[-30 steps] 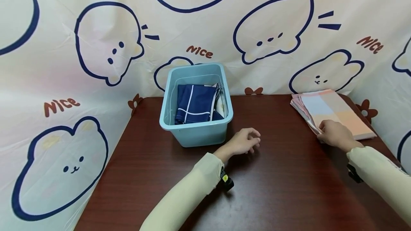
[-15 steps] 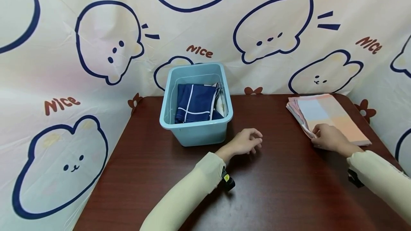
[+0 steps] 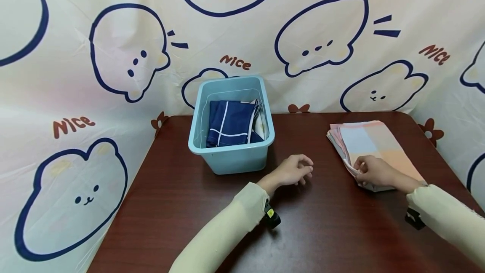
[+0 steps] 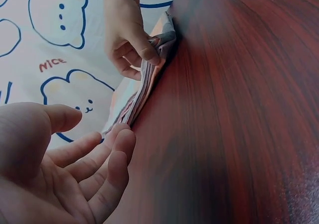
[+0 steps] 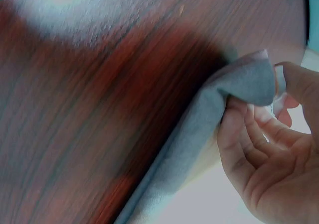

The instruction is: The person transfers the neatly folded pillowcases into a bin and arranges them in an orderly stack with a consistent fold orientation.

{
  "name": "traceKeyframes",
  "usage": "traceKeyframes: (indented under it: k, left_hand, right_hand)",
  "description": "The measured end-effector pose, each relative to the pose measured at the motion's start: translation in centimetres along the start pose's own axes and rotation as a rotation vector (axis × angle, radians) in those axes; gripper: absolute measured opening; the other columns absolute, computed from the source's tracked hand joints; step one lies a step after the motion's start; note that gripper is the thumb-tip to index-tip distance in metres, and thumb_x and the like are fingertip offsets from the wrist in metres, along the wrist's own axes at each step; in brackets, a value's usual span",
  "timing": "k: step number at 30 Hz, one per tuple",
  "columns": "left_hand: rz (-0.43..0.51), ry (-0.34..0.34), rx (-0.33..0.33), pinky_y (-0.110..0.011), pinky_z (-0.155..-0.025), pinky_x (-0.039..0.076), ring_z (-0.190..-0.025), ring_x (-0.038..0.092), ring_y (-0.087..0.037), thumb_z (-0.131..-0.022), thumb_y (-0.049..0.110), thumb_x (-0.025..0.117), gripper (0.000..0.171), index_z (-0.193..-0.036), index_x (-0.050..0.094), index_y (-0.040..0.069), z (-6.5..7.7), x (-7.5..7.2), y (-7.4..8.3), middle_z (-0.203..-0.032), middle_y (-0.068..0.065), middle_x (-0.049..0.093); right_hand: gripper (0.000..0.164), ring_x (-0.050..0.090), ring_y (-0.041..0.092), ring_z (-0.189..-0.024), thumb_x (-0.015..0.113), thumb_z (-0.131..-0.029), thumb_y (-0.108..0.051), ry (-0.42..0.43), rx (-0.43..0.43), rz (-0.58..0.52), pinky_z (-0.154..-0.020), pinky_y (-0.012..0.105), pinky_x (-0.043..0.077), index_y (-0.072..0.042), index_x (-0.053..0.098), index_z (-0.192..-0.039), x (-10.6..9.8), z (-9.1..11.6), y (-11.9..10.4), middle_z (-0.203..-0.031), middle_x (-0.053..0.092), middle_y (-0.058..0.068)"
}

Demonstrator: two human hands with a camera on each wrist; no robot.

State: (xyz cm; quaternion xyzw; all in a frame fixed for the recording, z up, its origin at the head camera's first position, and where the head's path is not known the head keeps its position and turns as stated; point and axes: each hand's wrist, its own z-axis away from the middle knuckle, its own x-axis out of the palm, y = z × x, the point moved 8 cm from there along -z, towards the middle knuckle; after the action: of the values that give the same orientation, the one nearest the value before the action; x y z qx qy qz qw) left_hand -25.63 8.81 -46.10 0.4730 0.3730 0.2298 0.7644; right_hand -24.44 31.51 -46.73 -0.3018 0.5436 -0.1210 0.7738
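Note:
A folded cloth (image 3: 382, 142) in pastel pink, pale blue and orange checks lies at the right of the table. My right hand (image 3: 375, 172) pinches its near left corner between thumb and fingers; in the right wrist view the cloth's grey edge (image 5: 199, 119) is bunched up at the fingertips. My left hand (image 3: 291, 169) hovers over the table between the bin and the cloth, its fingers loosely bent and holding nothing. In the left wrist view, the left hand (image 4: 75, 164) has its palm turned up, with the layered cloth edge (image 4: 144, 84) beyond it.
A light blue plastic bin (image 3: 236, 159) stands at the back centre-left. Inside lies a folded navy cloth (image 3: 231, 121) with white lines, beside some white patterned fabric. A printed curtain (image 3: 227, 33) backs the dark wooden table (image 3: 322, 231).
The right hand has drawn the checked cloth leftward and toward me across the table, away from the back right corner. The left hand has shifted slightly right.

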Motion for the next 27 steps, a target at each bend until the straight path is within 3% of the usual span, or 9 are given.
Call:
traceKeyframes:
  k: [11,16,22,24,27]
  left_hand:
    - [-0.001,-0.005,-0.002,-0.028,-0.057,0.051,-0.07,0.068,-0.02,-0.104,0.022,0.056,0.027,-0.126,0.062,0.009,0.1,0.7,-0.1,-0.099,-0.008,0.076]
    - [0.001,-0.012,0.007,-0.03,-0.059,0.052,-0.069,0.067,-0.019,-0.104,0.023,0.057,0.027,-0.126,0.062,0.009,0.0,1.3,-0.2,-0.097,-0.007,0.076]
    - [0.011,-0.005,0.005,-0.028,-0.058,0.051,-0.069,0.067,-0.018,-0.104,0.023,0.057,0.026,-0.126,0.063,0.009,-0.2,1.8,0.0,-0.098,-0.007,0.076]
    - [0.021,0.005,-0.005,-0.028,-0.058,0.051,-0.069,0.067,-0.017,-0.104,0.022,0.057,0.025,-0.124,0.063,0.009,-0.2,1.9,0.1,-0.099,-0.008,0.076]
    - [0.046,0.007,-0.015,-0.029,-0.059,0.053,-0.074,0.069,-0.02,-0.104,0.021,0.057,0.025,-0.124,0.064,0.008,-0.4,2.3,0.2,-0.104,-0.01,0.075]
  right_hand:
    - [0.019,0.056,0.004,-0.056,0.066,-0.086,0.0,-0.102,-0.063,-0.167,-0.051,0.023,0.047,0.008,0.055,-0.1,2.0,-0.1,-1.4,-0.07,0.066,0.002]
    - [0.017,0.051,0.004,-0.054,0.066,-0.091,-0.006,-0.103,-0.063,-0.197,-0.05,0.024,0.045,0.006,0.057,-0.099,2.3,0.1,-1.4,-0.071,0.061,0.001]
    - [0.027,0.042,0.006,-0.051,0.058,-0.103,-0.019,-0.166,0.039,-0.296,-0.047,0.024,0.04,0.007,0.058,-0.109,1.3,0.5,-0.1,-0.078,0.061,0.006]
    - [0.033,0.049,0.009,-0.052,0.055,-0.105,-0.022,-0.137,0.07,-0.299,-0.047,0.025,0.043,0.009,0.058,-0.114,0.4,0.5,0.5,-0.081,0.066,0.008]
    - [0.04,0.062,0.014,-0.061,0.055,-0.105,-0.027,-0.015,0.101,-0.221,-0.051,0.029,0.05,0.011,0.058,-0.119,-1.6,0.7,1.9,-0.088,0.071,0.012]
